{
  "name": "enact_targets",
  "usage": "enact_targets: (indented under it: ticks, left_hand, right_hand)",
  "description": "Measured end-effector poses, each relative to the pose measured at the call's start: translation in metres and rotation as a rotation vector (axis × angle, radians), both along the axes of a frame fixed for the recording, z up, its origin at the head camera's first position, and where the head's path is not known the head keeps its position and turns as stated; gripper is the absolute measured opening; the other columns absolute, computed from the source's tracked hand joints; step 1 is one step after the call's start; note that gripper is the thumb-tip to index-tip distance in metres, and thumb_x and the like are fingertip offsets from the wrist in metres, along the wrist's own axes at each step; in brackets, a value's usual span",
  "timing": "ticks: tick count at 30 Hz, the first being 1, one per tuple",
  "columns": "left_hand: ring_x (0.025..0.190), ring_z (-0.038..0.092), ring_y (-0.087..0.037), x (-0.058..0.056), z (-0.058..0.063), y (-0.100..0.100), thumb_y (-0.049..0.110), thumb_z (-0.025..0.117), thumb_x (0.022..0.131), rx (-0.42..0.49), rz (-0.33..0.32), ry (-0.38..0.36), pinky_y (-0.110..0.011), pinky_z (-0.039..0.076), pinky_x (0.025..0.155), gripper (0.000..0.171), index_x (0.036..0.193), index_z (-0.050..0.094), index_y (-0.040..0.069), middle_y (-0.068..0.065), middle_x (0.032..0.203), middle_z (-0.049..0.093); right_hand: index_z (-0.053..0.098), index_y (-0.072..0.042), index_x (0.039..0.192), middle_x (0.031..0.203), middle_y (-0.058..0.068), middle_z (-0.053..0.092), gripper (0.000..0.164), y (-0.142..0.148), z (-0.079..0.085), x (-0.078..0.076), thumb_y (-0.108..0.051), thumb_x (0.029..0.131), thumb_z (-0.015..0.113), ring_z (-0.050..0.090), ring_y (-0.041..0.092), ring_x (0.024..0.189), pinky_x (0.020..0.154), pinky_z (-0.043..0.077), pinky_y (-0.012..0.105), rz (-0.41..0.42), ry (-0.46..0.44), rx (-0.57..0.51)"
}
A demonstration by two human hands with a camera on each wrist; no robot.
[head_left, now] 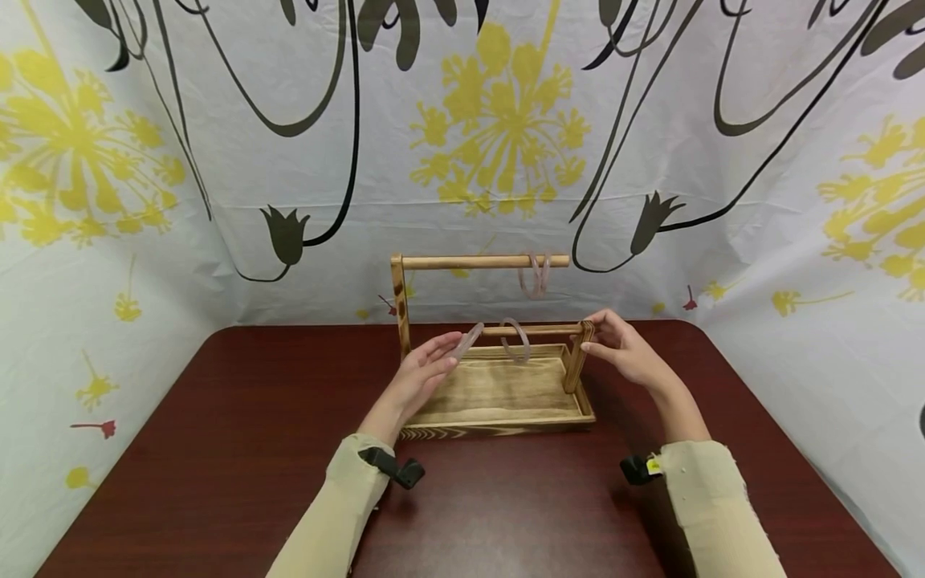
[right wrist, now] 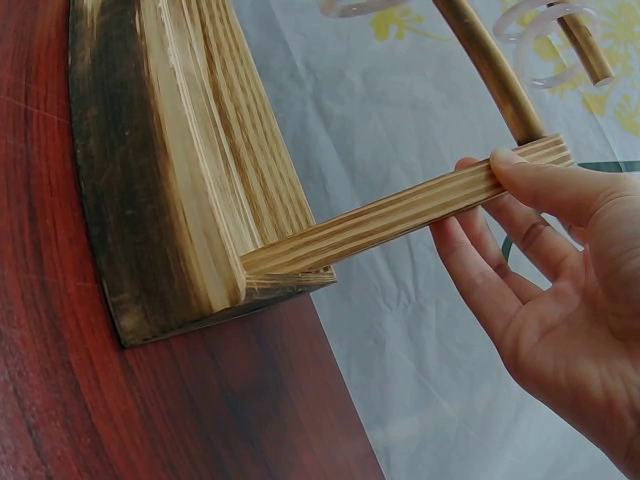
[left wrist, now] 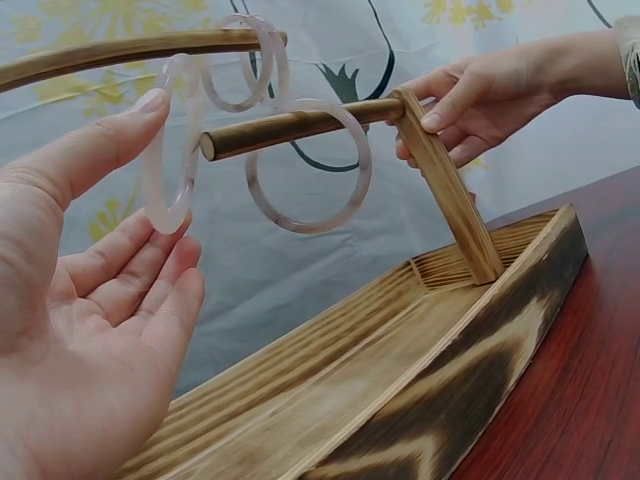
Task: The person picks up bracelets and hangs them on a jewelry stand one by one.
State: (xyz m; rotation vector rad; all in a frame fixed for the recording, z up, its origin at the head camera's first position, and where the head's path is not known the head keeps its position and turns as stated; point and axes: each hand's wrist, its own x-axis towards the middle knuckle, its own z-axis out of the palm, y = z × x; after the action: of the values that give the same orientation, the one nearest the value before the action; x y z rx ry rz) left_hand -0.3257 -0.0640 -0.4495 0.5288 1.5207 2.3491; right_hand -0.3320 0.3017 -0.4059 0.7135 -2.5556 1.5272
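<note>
My left hand (head_left: 417, 377) pinches a pale pinkish, translucent bangle (left wrist: 158, 195) between thumb and fingertips, at the free end of the lower bar (left wrist: 270, 132) of a wooden display stand. From the left wrist view, the bangle appears nearly edge-on beside the bar's tip. Another bangle (left wrist: 305, 226) hangs on that bar, farther in. My right hand (head_left: 632, 353) grips the top of the short wooden post (right wrist: 400, 210) that carries the lower bar, thumb on one side and fingers on the other. Two more bangles (head_left: 535, 295) hang near the right end of the upper bar (head_left: 462, 262).
The stand's shallow wooden tray (head_left: 499, 425) sits on a dark red tabletop (head_left: 499, 498). A taller post (head_left: 401, 305) at its left holds the upper bar. Behind the table hangs a white cloth (head_left: 448, 185) with yellow and dark plant prints.
</note>
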Motion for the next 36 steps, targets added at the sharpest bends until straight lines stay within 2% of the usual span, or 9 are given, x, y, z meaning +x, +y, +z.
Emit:
enact_targets:
  ticks: [14,22,29,36]
  left_hand:
    - [0.135,0.043,-0.016,-0.001,-0.003,0.014,-0.005,0.051,0.096,-0.010,0.011,-0.042,-0.017,0.049,0.100,0.058,0.151,0.033,-0.005,-0.021,0.157,0.034]
    - [0.131,0.047,-0.017,-0.001,-0.003,0.024,-0.009,0.055,0.094,-0.051,0.047,-0.007,-0.020,0.051,0.097,0.057,0.148,0.038,-0.003,-0.022,0.156,0.037]
    - [0.143,0.040,-0.034,0.000,-0.002,0.032,-0.007,0.059,0.092,-0.098,0.086,0.042,-0.020,0.052,0.097,0.058,0.147,0.041,-0.002,-0.021,0.156,0.039]
    - [0.140,0.044,-0.038,-0.001,-0.002,0.038,-0.004,0.067,0.090,-0.193,0.151,0.117,-0.023,0.051,0.100,0.060,0.146,0.045,0.001,-0.019,0.153,0.045]
  right_hand:
    - [0.046,0.007,0.120,0.100,-0.006,0.065,0.029,0.001,-0.001,0.000,0.000,0.096,0.061,0.063,-0.001,0.091,0.079,0.051,0.017,-0.010,-0.016,0.013]
    - [0.046,0.006,0.120,0.100,-0.008,0.059,0.029,0.001,-0.001,-0.001,0.000,0.096,0.061,0.062,0.002,0.090,0.078,0.051,0.017,-0.026,-0.012,0.019]
    - [0.046,0.006,0.121,0.100,-0.011,0.058,0.029,0.001,-0.002,-0.003,0.000,0.096,0.061,0.063,0.002,0.090,0.078,0.051,0.017,-0.023,-0.014,0.017]
    - [0.046,0.005,0.122,0.100,-0.011,0.058,0.029,0.002,-0.001,-0.001,-0.002,0.097,0.060,0.063,0.004,0.091,0.079,0.051,0.017,-0.027,-0.024,0.024]
